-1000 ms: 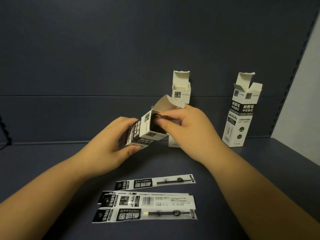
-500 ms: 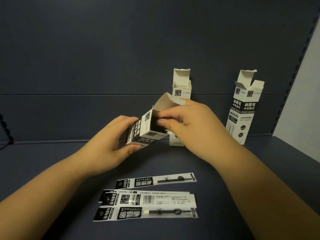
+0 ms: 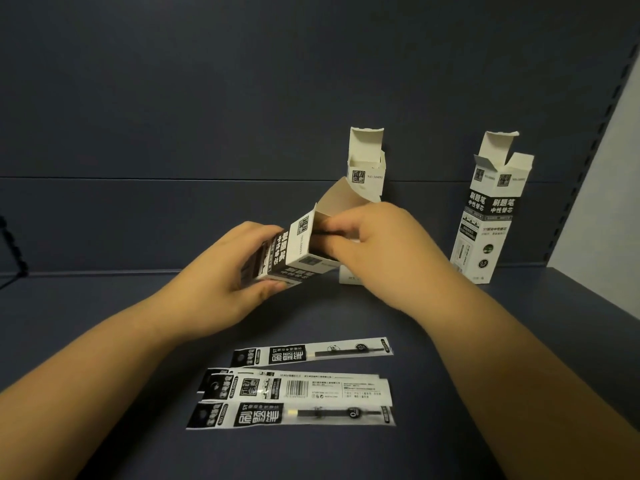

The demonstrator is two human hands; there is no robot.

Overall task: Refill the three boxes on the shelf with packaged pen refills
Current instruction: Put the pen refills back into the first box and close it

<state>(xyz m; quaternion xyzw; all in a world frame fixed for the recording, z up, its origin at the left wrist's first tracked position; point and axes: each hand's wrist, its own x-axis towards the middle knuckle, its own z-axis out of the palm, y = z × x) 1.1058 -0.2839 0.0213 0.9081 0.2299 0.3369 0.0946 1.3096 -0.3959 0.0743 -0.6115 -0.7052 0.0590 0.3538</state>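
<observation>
My left hand (image 3: 221, 282) grips a white and black refill box (image 3: 294, 251), tilted with its open mouth facing right and its flap up. The fingers of my right hand (image 3: 377, 251) are pinched at that mouth on a dark refill pack that is almost wholly inside. A second open box (image 3: 365, 168) stands upright behind my hands, its lower part hidden. The third open box (image 3: 491, 209) stands at the right by the back wall. Several packaged refills (image 3: 298, 393) lie flat on the shelf in front of me.
The dark blue shelf floor (image 3: 104, 323) runs back to a dark back panel (image 3: 242, 98). A pale side wall (image 3: 602, 188) closes off the right end. A dark hook-like object (image 3: 14, 251) sits at the far left edge.
My right hand has pushed the refill pack deeper into the held box. The view has shifted slightly; the boxes and loose packs on the shelf have stayed put.
</observation>
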